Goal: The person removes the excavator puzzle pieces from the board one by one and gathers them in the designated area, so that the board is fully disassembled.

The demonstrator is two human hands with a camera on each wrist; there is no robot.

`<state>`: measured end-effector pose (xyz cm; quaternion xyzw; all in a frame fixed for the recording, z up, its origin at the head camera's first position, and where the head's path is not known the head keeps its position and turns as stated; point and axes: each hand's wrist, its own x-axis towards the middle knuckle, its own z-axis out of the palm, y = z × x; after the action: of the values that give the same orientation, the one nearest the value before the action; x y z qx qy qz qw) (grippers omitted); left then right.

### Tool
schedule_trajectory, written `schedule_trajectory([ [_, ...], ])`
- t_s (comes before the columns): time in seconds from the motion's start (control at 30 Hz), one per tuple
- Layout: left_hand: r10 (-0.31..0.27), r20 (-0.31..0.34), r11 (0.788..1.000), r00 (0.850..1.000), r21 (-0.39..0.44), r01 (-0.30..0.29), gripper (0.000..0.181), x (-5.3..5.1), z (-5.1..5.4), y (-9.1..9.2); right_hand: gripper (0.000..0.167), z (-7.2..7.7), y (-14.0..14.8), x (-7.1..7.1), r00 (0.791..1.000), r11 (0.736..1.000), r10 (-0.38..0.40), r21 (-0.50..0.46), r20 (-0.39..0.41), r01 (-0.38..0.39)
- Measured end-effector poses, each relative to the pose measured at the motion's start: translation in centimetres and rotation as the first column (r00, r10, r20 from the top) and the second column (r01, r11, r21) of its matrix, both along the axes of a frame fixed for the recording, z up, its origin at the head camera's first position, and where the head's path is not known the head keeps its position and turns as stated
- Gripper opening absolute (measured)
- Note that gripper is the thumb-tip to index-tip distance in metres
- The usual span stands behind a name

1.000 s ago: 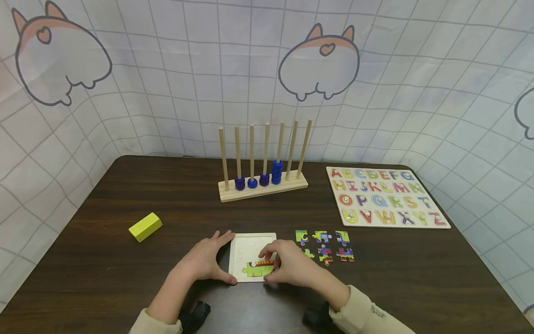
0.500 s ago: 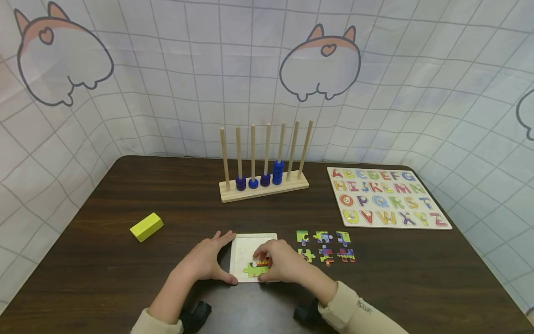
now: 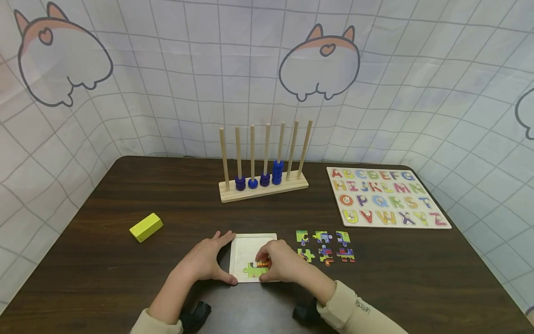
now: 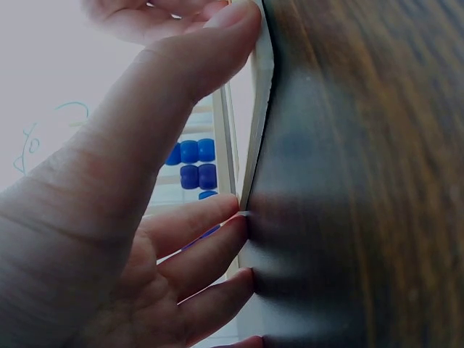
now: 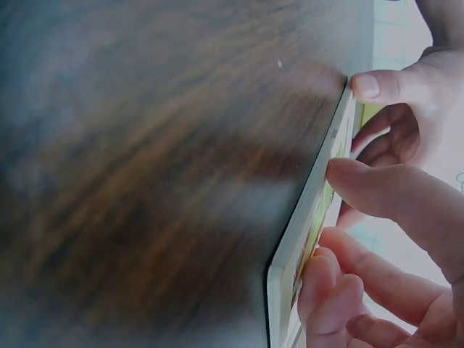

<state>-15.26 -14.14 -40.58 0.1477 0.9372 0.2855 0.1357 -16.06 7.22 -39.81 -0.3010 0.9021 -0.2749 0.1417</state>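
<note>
A shallow square puzzle tray point(image 3: 245, 246) lies near the table's front edge. My left hand point(image 3: 206, 260) rests along its left side, thumb at the near corner and straight fingertips at the far one. Green puzzle pieces point(image 3: 254, 270) with a red-and-yellow striped part lie in the tray's near right area. Over them, my right hand point(image 3: 285, 265) has curled fingers on a puzzle piece, its thumb point(image 5: 351, 177) at the near rim in the right wrist view. That hand hides the tray's right part. Several loose jigsaw pieces point(image 3: 322, 237) lie in two rows to the right.
Behind the tray stands a wooden peg rack point(image 3: 263, 188) with blue and purple beads. An alphabet board point(image 3: 388, 197) lies at the back right. To the left sits a yellow block point(image 3: 146, 227). A patterned cloth point(image 3: 187, 93) hangs behind the dark table point(image 3: 104, 269).
My right hand has shifted slightly left over the pieces in the tray, covering more of them. The left hand keeps its place at the tray's left side.
</note>
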Motion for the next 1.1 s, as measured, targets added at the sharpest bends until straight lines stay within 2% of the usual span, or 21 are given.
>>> schedule_trajectory([
  [0.2, 0.002, 0.003, 1.000, 1.000, 0.000, -0.002, 0.103, -0.01, 0.03, 0.00, 0.024, 0.00, -0.08, -0.05, 1.000, 1.000, 0.010, 0.001, -0.004, -0.010],
  [0.73, 0.005, 0.010, 1.000, 1.000, -0.007, -0.005, 0.103, -0.09, -0.07, -0.04, 0.026, 0.20, -0.08, 0.13, 0.999, 0.999, -0.015, -0.042, 0.053, 0.017],
  [1.1, 0.008, 0.014, 1.000, 1.000, -0.008, -0.007, 0.103, -0.15, -0.23, -0.13, 0.029, 0.19, -0.14, 0.19, 0.999, 0.998, -0.015, -0.060, 0.037, 0.018],
])
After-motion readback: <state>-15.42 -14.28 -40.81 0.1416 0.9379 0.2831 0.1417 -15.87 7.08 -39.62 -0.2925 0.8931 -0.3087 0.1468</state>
